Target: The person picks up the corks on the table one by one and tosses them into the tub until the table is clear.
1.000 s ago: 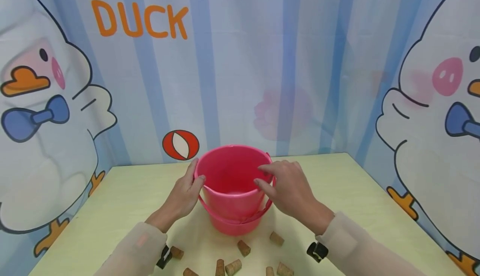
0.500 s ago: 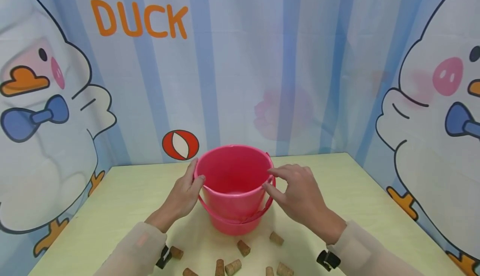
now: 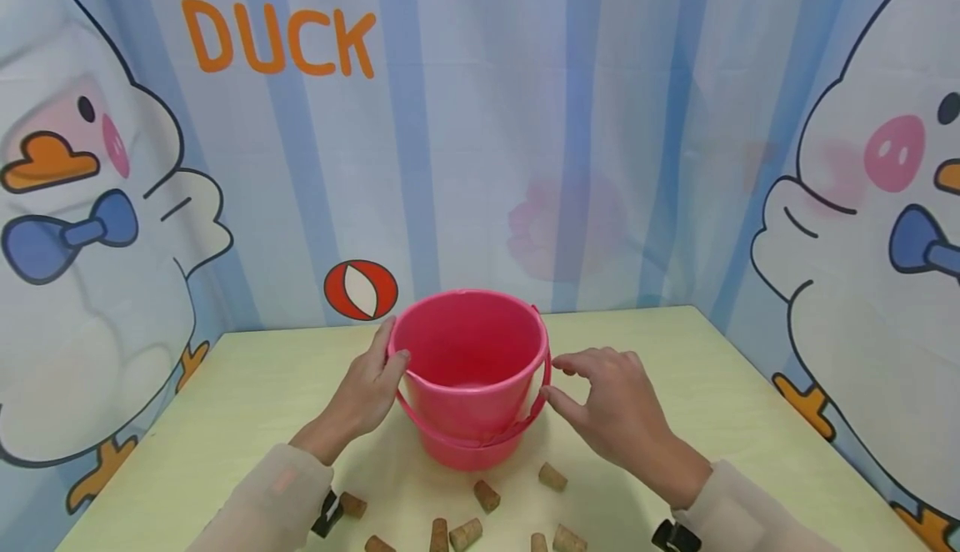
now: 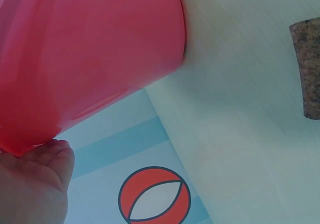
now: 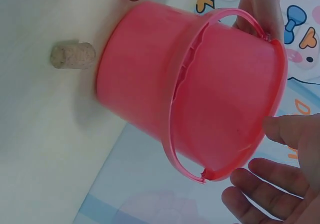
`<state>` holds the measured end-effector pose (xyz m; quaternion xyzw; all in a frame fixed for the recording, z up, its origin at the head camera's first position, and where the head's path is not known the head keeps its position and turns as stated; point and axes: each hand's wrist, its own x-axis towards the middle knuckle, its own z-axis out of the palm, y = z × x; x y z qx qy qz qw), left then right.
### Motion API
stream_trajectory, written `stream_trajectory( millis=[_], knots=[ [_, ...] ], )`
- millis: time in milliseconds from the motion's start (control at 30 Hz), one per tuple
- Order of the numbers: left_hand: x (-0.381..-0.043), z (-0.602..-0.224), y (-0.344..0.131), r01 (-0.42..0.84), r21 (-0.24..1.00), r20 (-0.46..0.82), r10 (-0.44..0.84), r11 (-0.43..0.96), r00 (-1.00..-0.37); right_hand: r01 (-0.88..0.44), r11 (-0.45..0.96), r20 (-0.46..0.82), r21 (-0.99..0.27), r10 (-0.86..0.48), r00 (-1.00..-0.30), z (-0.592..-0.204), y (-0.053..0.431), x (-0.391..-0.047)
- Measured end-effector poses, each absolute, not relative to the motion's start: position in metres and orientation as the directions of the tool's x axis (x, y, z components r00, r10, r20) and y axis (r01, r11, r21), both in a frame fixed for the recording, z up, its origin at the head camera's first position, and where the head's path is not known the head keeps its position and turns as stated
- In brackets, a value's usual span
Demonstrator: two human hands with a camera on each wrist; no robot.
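Observation:
A pink bucket (image 3: 468, 406) stands upright on the table, its handle (image 3: 480, 442) hanging down across the front. My left hand (image 3: 367, 389) grips the bucket's left rim, thumb over the edge and fingers behind the outer wall. To the right of the bucket is my right hand (image 3: 618, 406), its thumb and fingers spread apart with nothing between them. The right wrist view shows the same bucket (image 5: 220, 94) beyond the loose fingers of that hand (image 5: 285, 179). Inside, the visible part of the bucket is bare pink wall.
Several corks lie on the table in front of the bucket, among them one cork (image 3: 487, 496) near its base and another cork (image 3: 552, 477) to the right. The pale table (image 3: 660, 368) ends at a striped curtain (image 3: 487, 160) with duck pictures.
My right hand has drawn back from over the bucket's right rim, moving right and down to beside the bucket. The left hand and bucket have stayed in place.

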<state>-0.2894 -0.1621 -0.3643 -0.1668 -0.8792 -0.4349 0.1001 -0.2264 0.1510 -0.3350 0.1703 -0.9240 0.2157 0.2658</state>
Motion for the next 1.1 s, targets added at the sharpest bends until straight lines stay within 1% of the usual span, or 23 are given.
stream_trajectory(
  millis=[200,433,867,1100],
  knots=[
    [-0.29,-0.364,-0.161,0.38,0.732,0.32,0.207,0.565,-0.925,-0.416,0.864,0.536,-0.284,-0.216,-0.816,-0.339,0.153,-0.226],
    [-0.29,-0.365,-0.162,0.385,0.723,0.327,0.207,0.573,-0.922,-0.385,0.881,0.471,-0.277,-0.225,-0.853,-0.345,0.154,-0.228],
    [-0.29,-0.364,-0.163,0.392,0.72,0.335,0.208,0.573,-0.919,-0.349,0.9,0.368,-0.259,-0.242,-0.898,-0.367,0.153,-0.232],
    [-0.289,-0.364,-0.162,0.388,0.721,0.33,0.208,0.574,-0.921,-0.358,0.902,0.344,-0.243,-0.265,-0.901,-0.38,0.154,-0.232]
  ],
)
